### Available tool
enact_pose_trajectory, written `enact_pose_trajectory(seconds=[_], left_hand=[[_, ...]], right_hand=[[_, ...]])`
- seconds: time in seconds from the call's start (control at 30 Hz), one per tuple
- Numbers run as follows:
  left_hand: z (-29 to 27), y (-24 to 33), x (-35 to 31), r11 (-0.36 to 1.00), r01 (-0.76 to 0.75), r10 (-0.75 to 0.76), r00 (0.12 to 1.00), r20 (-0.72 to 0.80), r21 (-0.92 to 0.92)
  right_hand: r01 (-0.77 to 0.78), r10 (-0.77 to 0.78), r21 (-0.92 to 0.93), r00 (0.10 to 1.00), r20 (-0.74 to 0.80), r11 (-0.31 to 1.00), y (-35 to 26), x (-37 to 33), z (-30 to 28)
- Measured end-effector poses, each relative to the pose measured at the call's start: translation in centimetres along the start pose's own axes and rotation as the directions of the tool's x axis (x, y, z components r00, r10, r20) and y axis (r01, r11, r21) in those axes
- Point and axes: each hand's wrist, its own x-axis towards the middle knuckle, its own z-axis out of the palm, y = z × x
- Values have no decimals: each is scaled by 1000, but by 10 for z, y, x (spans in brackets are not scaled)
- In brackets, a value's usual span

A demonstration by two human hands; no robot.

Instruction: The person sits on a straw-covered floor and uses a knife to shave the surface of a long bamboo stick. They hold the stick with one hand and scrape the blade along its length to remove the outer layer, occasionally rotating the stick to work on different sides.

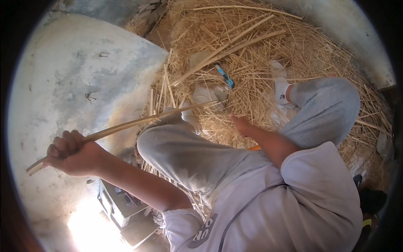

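My left hand [71, 153] is out at the far left, its fingers wrapped round one end of a long pale strip, likely split bamboo [138, 122]. From my fist the strip slants up and right across my left knee, its thin far end over the straw-covered floor. My right hand [241, 125] is low in front of my lap, just right of the strip's far end. Its fingers are too small and smeared to make out what they hold, if anything. A blue and black box cutter [226, 76] lies on the litter ahead.
Several long loose strips [235, 44] lie on deep straw-like shavings [260, 88]. A stained pale wall [79, 80] rises close on the left, another [357, 29] at the far right. A grey box-like object [121, 206] stands lower left by bright light. An orange piece [254, 148] shows by my lap.
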Motion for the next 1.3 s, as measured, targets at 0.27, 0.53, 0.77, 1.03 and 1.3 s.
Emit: enact_pose_trajectory(seconds=[0.27, 0.53, 0.77, 1.03, 1.3], left_hand=[[-3, -2, 7, 996, 33, -26, 996, 91, -80], [33, 6, -14, 920, -80, 138, 982, -126, 384], [41, 8, -22, 922, -67, 150, 969, -195, 381], [50, 16, -30, 905, -31, 142, 962, -233, 425], [34, 9, -22, 840, -35, 189, 955, -231, 542]], right_hand=[[320, -327, -127, 945, -32, 939, -26, -17, 21], [359, -384, -231, 921, -72, 904, -45, -30, 19], [747, -757, 125, 640, 131, 653, -155, -172, 36], [748, -759, 134, 631, 159, 650, -152, -184, 35], [372, -469, 302, 793, 389, 878, -151, -189, 39]])
